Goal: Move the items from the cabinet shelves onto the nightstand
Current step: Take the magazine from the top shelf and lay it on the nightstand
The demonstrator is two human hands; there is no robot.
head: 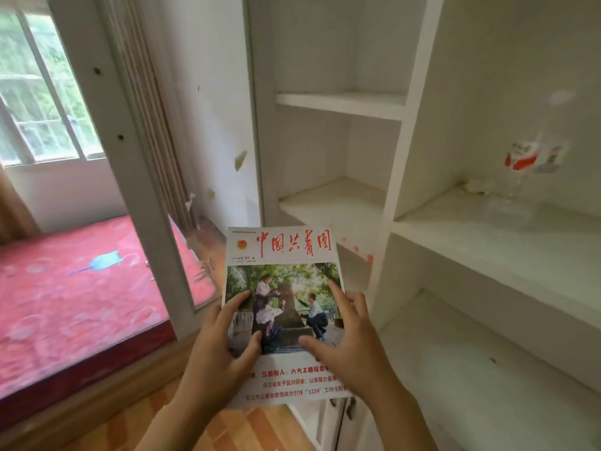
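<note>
Item: magazine (282,307), gripped by my left hand (224,349) and right hand (344,346). Risk: glossy cover slips; shelved bottle (533,157) forgotten.

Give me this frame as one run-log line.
held: magazine | left hand grips | right hand grips | left on shelf: clear bottle | nightstand: out of view
</note>
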